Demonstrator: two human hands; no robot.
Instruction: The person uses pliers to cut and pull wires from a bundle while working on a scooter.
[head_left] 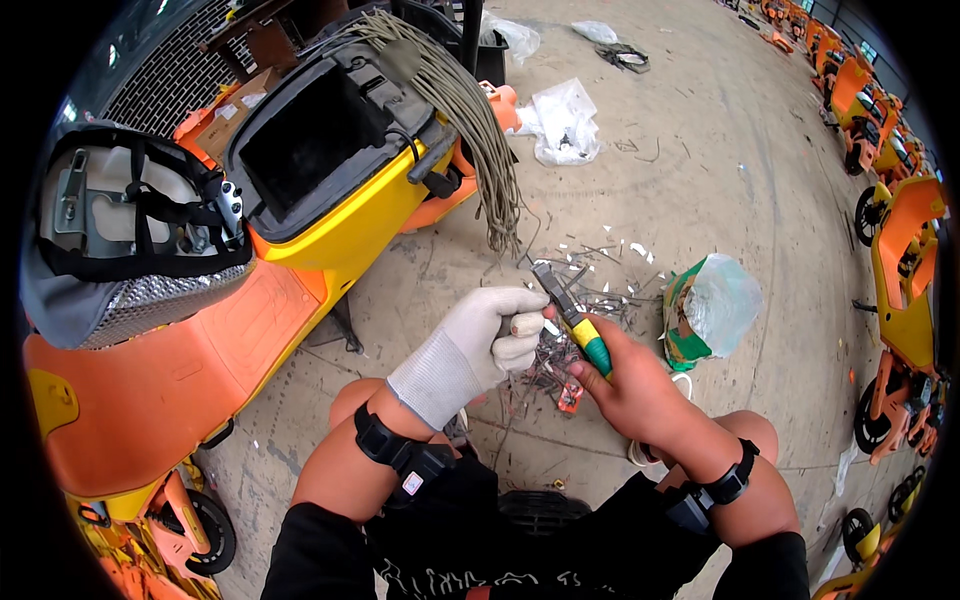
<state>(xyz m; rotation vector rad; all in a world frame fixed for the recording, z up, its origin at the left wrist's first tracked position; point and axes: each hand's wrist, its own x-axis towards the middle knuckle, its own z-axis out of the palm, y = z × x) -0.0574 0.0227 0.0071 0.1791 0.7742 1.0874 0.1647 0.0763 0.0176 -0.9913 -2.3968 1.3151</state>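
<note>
A hand tool [572, 318] with a dark metal head and a yellow-and-green grip is held near the middle of the view, above the floor; its exact type cannot be told. Its grip is enclosed by the bare right hand [635, 385], with the thumb laid against the green end and the head tilted up and to the left. The right forearm is brought in from the lower right. The left hand [475, 345], covered by a white knit glove, is brought in from the lower left with its fingers curled narrow and pointed rightward, the forefinger placed beside the metal head. Whether anything is gripped in it cannot be told. Straps are worn on both forearms, and both are flanked by the knees [752, 435].

Beneath the tool, the floor [640, 200] is strewn with metal scraps [540, 385]. The right side of the workspace is bounded by a green sack [685, 347] lined with clear plastic, set near the right hand. The left side is bounded by an orange-and-yellow scooter [345, 255], over whose dark open bin [405, 115] a cable bundle [480, 135] is draped, its ends hung just beyond the tool. Wide concrete is left between the sack and the parked scooters [905, 270] at far right.
</note>
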